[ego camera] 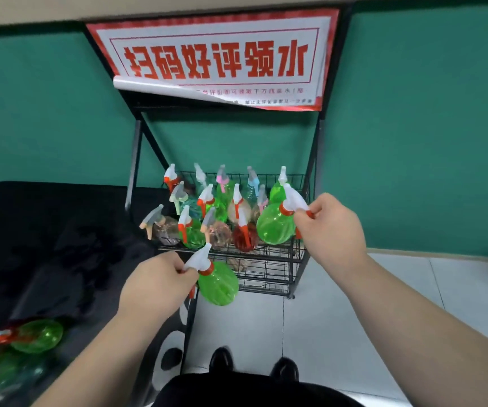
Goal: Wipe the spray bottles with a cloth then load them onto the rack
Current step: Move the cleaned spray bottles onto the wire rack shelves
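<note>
My left hand (156, 284) grips the white spray head of a green bottle (218, 284), which hangs in the air just in front of the black wire rack (269, 259). My right hand (329, 227) grips the trigger head of a second green bottle (275, 223) at the right front corner of the rack's top shelf. Several other spray bottles (207, 210) in green, red, clear and blue stand upright on that shelf. No cloth shows in either hand.
A black-covered table (60, 245) lies to the left, with more green bottles (38, 336) at its near corner. A red and white sign (216, 58) tops the rack against a green wall. My shoes (251, 362) stand on the grey tiled floor.
</note>
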